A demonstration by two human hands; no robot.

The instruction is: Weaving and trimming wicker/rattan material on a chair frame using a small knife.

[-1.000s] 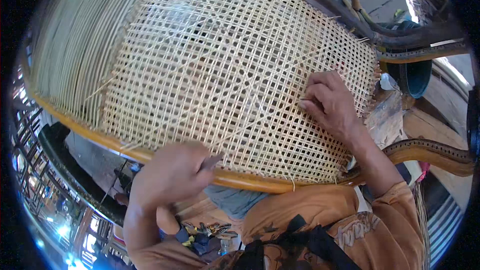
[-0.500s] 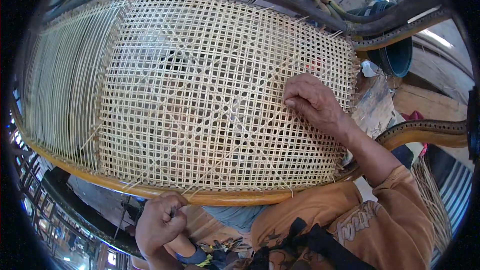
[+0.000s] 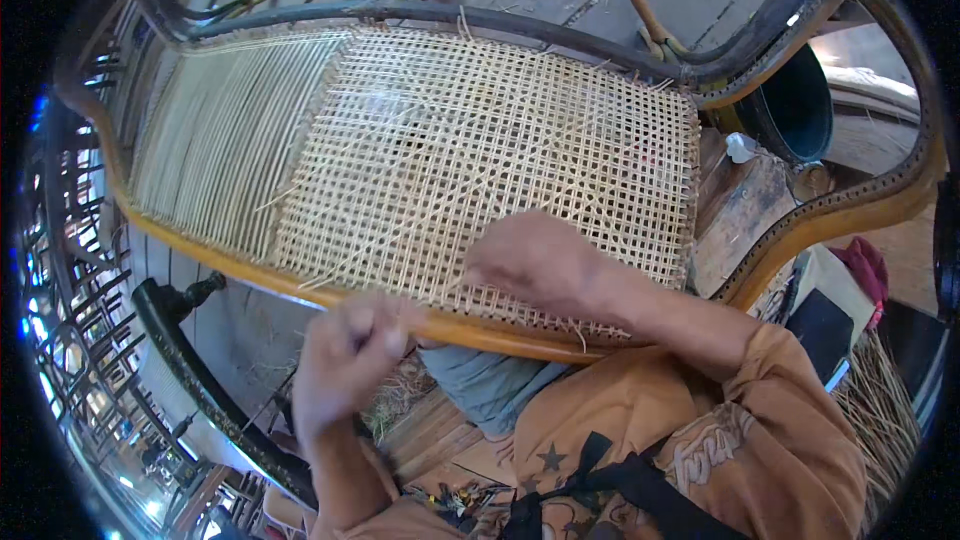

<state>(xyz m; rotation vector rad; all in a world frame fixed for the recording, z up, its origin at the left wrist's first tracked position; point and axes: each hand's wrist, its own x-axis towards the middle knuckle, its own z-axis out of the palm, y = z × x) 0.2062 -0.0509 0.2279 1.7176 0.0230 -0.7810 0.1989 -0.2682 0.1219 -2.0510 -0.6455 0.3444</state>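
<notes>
A long rattan chair frame carries a woven cane panel (image 3: 480, 160) with an open lattice of pale strands and a few diagonal strips. My right hand (image 3: 528, 255) hovers over the near part of the lattice, fingers curled and closed, blurred by motion; whatever they grip is hidden. At the near yellow-brown rail (image 3: 480, 332), my left hand (image 3: 350, 355) is also curled, thumb against fingers and smeared. I cannot make out a strand in it. Loose cane ends stick out along the near edge. Left of the lattice, parallel strands (image 3: 230, 140) run without cross weaving.
A dark pole-like frame part (image 3: 215, 395) lies below the rail at left. To the right are a dark bucket (image 3: 800, 100), the curved, hole-drilled armrest (image 3: 830, 210), a red cloth (image 3: 865, 270) and a bundle of thin sticks (image 3: 885, 380). Stacked frames (image 3: 80, 340) fill the far left.
My right hand has moved left and nearer, from the lattice's right side toward the near rail. My left hand has risen slightly to the right. The view has shifted, showing more frame and floor.
</notes>
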